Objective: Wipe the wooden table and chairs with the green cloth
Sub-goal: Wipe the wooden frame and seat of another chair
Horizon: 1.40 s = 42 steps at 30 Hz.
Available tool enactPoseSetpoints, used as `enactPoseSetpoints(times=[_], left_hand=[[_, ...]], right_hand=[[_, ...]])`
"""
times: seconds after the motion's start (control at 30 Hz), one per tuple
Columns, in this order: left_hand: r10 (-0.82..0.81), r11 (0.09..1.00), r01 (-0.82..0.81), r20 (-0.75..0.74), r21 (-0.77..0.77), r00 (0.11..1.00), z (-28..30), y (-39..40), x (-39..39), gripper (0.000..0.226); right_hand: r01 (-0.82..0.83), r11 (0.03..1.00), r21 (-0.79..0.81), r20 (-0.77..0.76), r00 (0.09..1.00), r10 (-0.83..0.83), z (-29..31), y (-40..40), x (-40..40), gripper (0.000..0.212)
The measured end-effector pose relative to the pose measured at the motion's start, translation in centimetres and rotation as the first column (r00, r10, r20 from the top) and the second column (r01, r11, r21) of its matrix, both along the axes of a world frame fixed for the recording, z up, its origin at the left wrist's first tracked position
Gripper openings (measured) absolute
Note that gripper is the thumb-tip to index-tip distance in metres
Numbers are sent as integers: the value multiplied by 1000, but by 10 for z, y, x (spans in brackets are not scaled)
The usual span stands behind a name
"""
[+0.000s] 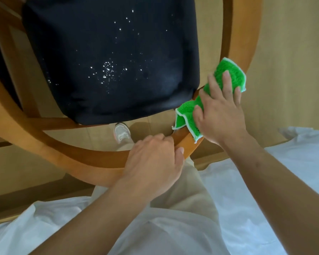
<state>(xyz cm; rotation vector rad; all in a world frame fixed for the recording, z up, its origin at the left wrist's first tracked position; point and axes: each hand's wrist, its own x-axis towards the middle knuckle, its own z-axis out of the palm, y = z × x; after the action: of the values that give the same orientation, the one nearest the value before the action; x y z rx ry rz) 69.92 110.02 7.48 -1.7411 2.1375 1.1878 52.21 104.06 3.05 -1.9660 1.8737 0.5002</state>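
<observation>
Steadying the chair point(81, 159), the left hand point(153, 161) grips its curved rail — the right hand point(219, 115), fingers flat, presses the green cloth point(226, 74) onto it.

No readable text, labels or numbers anywhere.

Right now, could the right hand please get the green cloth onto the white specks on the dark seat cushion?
Probably yes: the right hand presses the green cloth on the wooden rail beside the seat cushion, nothing between.
</observation>
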Motion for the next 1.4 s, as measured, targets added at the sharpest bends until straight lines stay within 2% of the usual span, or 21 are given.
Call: enactPoseSetpoints(times=[0.07, 0.17, 0.23, 0.33, 0.4, 0.53, 0.63, 0.77, 0.9, 1.0, 1.1, 1.2, 1.37, 1.4], left_hand=[[46, 999, -46, 29, -5, 999, -2, 0, -11, 35], [95, 995, -92, 78, -42, 992, -5, 1, -18, 38], [100, 992, -91, 109, -86, 989, -4, 4, -21, 37], [131, 983, -111, 141, -144, 981, -3, 5, -25, 38], [156, 982, -135, 164, -129, 974, -3, 4, -27, 41], [224, 973, -210, 190, -94, 956, -3, 5, -29, 47], [249, 967, -229, 207, -117, 946, -4, 4, -31, 46], [264, 964, -248, 218, -100, 940, -3, 2, -33, 42], [240, 970, -227, 224, -84, 945, -1, -1, -33, 48], [225, 974, -220, 234, -48, 946, 2, -3, -33, 55], [204, 967, -233, 243, 98, 948, 1, -6, -30, 69], [90, 964, -148, 254, 221, 963, 4, -13, -29, 61], [42, 930, -100, 167, 354, 985, 7, -31, -36, 54], [-38, 917, -38, 180, 397, 983, 9, -33, -39, 57]], right_hand=[[-22, 1000, -1, 50, 999, 23, 3, 6, 2, 49], [-19, 1000, 5, 235, 972, 17, 14, 34, 16, 58], [-47, 999, 11, 290, 956, 42, 19, 45, 18, 61], [-184, 983, 18, 265, 949, 173, 17, 31, 2, 60], [-280, 960, -5, 225, 935, 274, 12, 7, -20, 58], [-354, 918, -180, 124, 917, 378, -5, -55, -62, 50], [-284, 915, -287, 98, 941, 324, -17, -101, -73, 55], [-141, 939, -314, 130, 973, 190, -20, -163, -70, 62], [-25, 944, -330, 127, 989, 70, -16, -187, -56, 67], [30, 956, -292, 127, 992, 8, -9, -168, -52, 74], [38, 980, -195, 121, 993, -14, -6, -112, -51, 80], [29, 995, -99, 124, 992, -17, -3, -63, -48, 79], [110, 984, -140, 70, 992, -101, -6, -71, -34, 77], [131, 980, -149, 63, 990, -123, -6, -82, -32, 77]])
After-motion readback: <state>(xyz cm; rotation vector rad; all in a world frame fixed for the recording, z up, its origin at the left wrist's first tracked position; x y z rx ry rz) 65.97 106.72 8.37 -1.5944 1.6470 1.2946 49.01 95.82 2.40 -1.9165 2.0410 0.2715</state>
